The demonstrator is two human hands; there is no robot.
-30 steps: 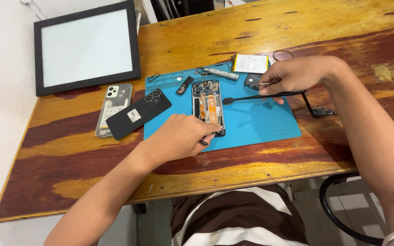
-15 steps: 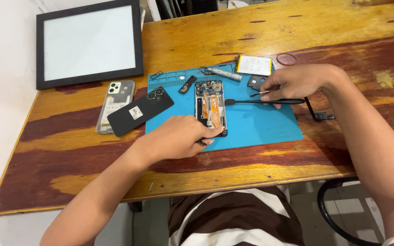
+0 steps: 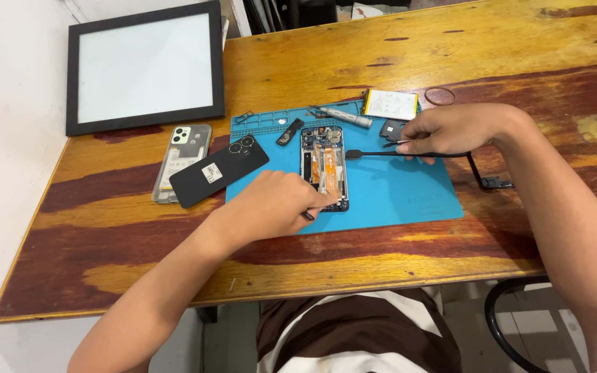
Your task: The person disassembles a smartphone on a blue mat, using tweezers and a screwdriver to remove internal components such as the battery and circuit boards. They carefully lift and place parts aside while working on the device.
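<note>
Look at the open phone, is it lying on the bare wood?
No, the open phone lies on the blue mat, which covers the wooden table beneath it.

hands 2: left [image 3: 271, 204], right [image 3: 450, 128] | opened phone 1, mid-mat [image 3: 325, 168] | phone backs 2, left: black [image 3: 217, 171], clear [image 3: 182, 160] | blue mat 1 [image 3: 395, 193] | battery 1, far [image 3: 390, 104] | black spudger 1 [image 3: 381, 153] | frame 1, far left [image 3: 145, 69] | rubber ring 1, far right [image 3: 440, 96] | table 1 [image 3: 381, 255]

Blue mat [image 3: 409, 190], black phone back [image 3: 217, 170], brown table [image 3: 354, 48].
</note>
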